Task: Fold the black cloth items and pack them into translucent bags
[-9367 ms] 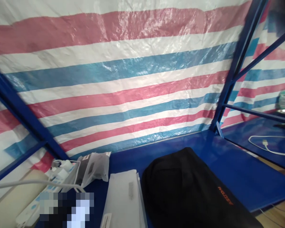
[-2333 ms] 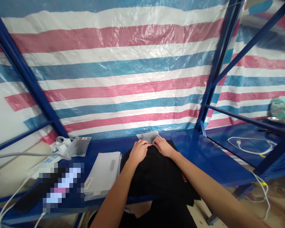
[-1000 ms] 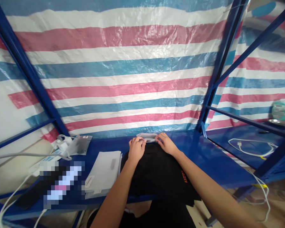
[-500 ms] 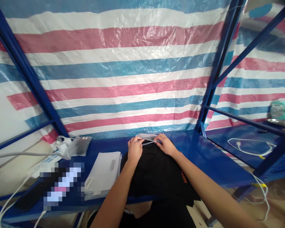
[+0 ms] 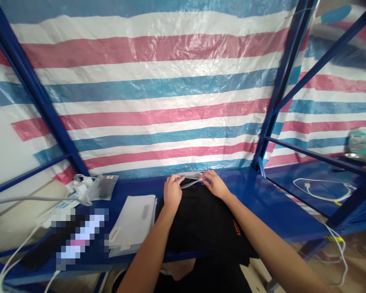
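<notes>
My left hand (image 5: 172, 192) and my right hand (image 5: 216, 185) are side by side near the back of the blue bench. Each pinches the pale edge of a plastic bag's mouth (image 5: 189, 184) with thumb and fingers. The mouth is parted into a narrow slit with black showing inside. A pale flap (image 5: 189, 174) shows behind it. Below my hands spreads black cloth (image 5: 204, 224) with orange lettering at its right, reaching the bench's front edge. How much of the cloth lies inside the bag, I cannot tell.
Left of the cloth lies a stack of white plastic packets (image 5: 133, 221). Farther left are a clear bag with a dark item (image 5: 105, 187), a power strip (image 5: 56, 211) and a blurred-out device (image 5: 79, 240). Blue posts (image 5: 271, 110) flank the bench (image 5: 244, 183); a striped tarp (image 5: 158, 118) hangs behind.
The bag's mouth has parted wider between my hands. My right hand has shifted slightly right, while my left hand has hardly moved.
</notes>
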Demonstrator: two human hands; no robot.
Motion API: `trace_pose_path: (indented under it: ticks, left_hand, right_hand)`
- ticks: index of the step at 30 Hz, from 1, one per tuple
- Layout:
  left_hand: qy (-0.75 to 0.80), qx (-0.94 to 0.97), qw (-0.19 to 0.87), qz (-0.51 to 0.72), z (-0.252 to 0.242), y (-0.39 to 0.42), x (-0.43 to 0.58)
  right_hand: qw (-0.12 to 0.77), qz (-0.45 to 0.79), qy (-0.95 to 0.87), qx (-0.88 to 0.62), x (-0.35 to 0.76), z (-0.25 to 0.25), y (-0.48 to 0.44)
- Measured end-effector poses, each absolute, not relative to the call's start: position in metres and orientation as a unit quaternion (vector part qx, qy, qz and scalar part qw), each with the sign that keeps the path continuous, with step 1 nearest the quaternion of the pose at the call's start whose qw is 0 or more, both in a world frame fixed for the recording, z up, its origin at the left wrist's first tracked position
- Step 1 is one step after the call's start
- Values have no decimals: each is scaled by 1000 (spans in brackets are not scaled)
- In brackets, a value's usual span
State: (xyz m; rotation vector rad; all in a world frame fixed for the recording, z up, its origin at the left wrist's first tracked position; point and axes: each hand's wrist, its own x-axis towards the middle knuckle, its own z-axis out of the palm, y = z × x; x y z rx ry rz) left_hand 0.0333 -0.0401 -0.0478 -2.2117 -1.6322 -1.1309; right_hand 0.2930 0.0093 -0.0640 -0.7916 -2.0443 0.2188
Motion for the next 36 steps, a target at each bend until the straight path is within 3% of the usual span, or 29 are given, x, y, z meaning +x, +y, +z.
trace_pose_path:
  ticks: [13, 19, 23, 27, 30, 32, 36]
  left_hand:
    - [-498, -755, 67, -421, -52, -37, 32]
    - [-459, -807, 102, -358, -47, -45, 42]
    - [-365, -870, 105, -314, -40, -55, 53]
    - [-370, -842, 49, -390, -35, -62, 56]
    - [-407, -772, -6, -488, -36, -58, 51]
    - [-423, -733, -33, -531, -39, -52, 47]
    - [-441, -740, -88, -500, -43, -45, 43]
  right_hand:
    - [486, 61, -805, -335, 296, -61, 8]
    - [455, 66, -844, -276, 285, -58, -4]
    - [433, 99, -838, -318, 283, -68, 0]
    - [489, 155, -777, -365, 282, -70, 6]
    - [565, 240, -696, -372, 277, -63, 5]
    - [599, 364, -619, -355, 272, -58, 2]
    - [553, 617, -487, -276, 266, -53, -9]
